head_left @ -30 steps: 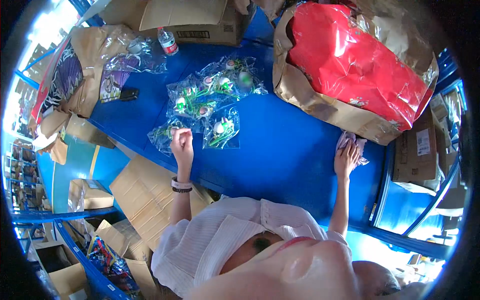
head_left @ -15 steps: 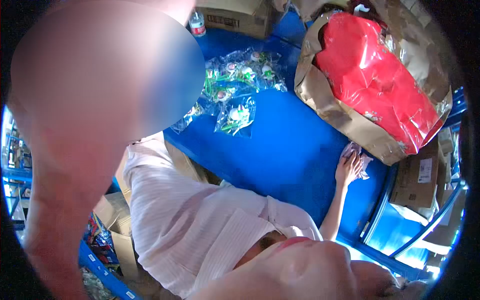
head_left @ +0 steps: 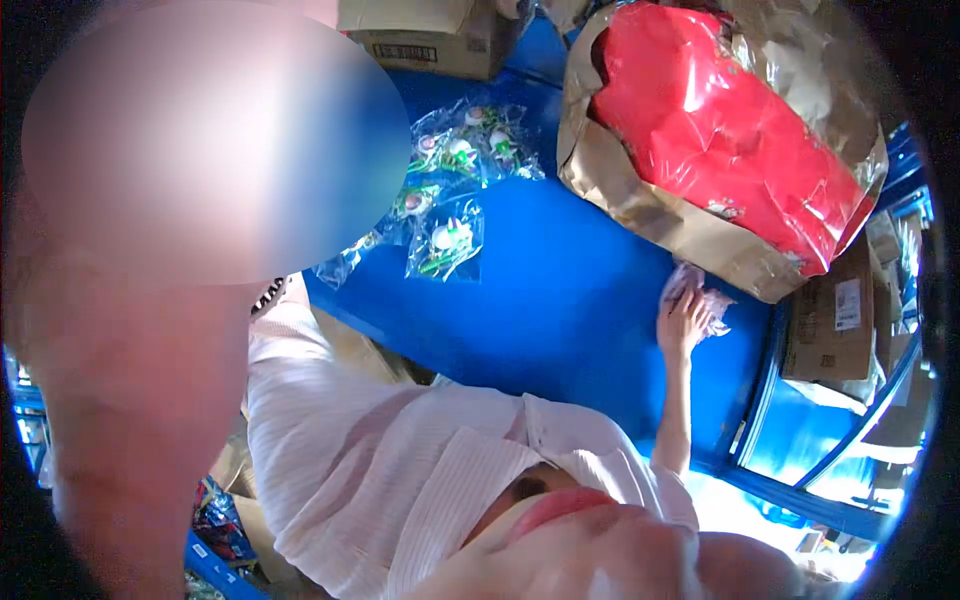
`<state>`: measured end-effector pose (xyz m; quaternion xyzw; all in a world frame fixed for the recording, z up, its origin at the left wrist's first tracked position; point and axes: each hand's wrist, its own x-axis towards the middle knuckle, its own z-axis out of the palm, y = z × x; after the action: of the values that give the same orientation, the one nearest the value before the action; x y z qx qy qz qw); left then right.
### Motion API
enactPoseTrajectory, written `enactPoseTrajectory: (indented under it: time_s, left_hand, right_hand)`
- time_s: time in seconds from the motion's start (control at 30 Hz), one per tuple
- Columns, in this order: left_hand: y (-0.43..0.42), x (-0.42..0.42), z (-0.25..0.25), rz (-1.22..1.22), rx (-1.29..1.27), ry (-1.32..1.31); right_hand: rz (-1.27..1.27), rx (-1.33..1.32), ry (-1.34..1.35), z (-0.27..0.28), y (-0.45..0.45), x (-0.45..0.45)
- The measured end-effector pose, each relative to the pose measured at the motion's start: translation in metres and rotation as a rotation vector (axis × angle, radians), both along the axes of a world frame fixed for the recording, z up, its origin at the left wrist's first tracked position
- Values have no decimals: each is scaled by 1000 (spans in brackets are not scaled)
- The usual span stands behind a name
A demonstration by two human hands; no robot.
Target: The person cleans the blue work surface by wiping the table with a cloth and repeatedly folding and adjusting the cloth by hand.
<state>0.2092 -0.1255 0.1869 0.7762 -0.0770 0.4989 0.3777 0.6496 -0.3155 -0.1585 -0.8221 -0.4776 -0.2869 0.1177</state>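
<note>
My right hand (head_left: 685,320) lies on the blue table (head_left: 580,300) at the right, its fingers over a crumpled pinkish cloth or tissue (head_left: 713,310). Just above it stands a large brown paper bag (head_left: 690,225) with a shiny red package (head_left: 730,130) showing in its opening. On the left, very near the camera, a large blurred area of skin (head_left: 120,400) fills the view, probably my left arm; a smear hides its hand and fingers. Several small clear packets (head_left: 450,240) with white and green figures lie on the table, partly behind that smear.
A cardboard box (head_left: 430,45) stands at the table's back. Another labelled box (head_left: 830,320) is beyond the right edge, near blue metal rails (head_left: 860,420). At lower left are colourful packages (head_left: 222,525) and a blue bar (head_left: 225,575).
The view has shifted, so the table, bag and packets sit further left and higher. A bottle at the back is no longer visible. My right hand stays on the crumpled cloth.
</note>
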Motion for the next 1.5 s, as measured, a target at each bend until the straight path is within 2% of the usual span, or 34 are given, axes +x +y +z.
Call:
enactPoseTrajectory:
  time_s: [0.1, 0.13, 0.17, 0.23, 0.3, 0.33, 0.4, 0.6, 0.73, 0.9, 1.03, 1.23, 1.3, 1.43, 1.5]
  left_hand:
    - [6, 8, 4, -64, -14, 36]
    - [-13, 13, 22, -83, -20, 47]
    - [-28, 17, 31, -100, -31, 58]
    - [-43, 20, 43, -131, -56, 88]
    - [-52, 23, 48, -158, -72, 121]
    - [-54, 26, 51, -178, -68, 132]
    - [-57, 28, 53, -219, -75, 153]
    - [-81, 7, 51, -311, -166, 151]
    - [-89, -10, 48, -440, -248, 164]
    - [-97, -25, 45, -625, -354, 192]
    - [-106, -48, 47, -586, -350, 164]
    - [-117, -81, 21, -489, -270, 93]
    - [-113, -69, 23, -452, -237, 76]
    - [-89, 9, 42, -394, -161, 65]
    - [-81, 6, 47, -367, -113, 54]
  right_hand:
    - [196, -178, 125, 25, 3, -60]
    - [293, -242, 192, 36, 5, -85]
    - [405, -121, 168, 41, 9, -112]
    - [582, -198, 60, 40, 9, -149]
    - [727, -256, 345, 68, 9, -185]
    - [718, -240, 336, 66, 14, -189]
    - [877, -174, 268, 54, 19, -190]
    - [900, -275, 386, 46, 66, -133]
    - [738, -173, 376, 38, 84, -107]
    - [717, -194, 395, 36, 81, -108]
    - [723, -180, 389, 41, 84, -110]
    - [749, -143, 379, 34, 82, -109]
    - [752, -128, 345, 33, 82, -112]
    - [723, -82, 260, 29, 72, -131]
    - [712, -73, 261, 32, 56, -159]
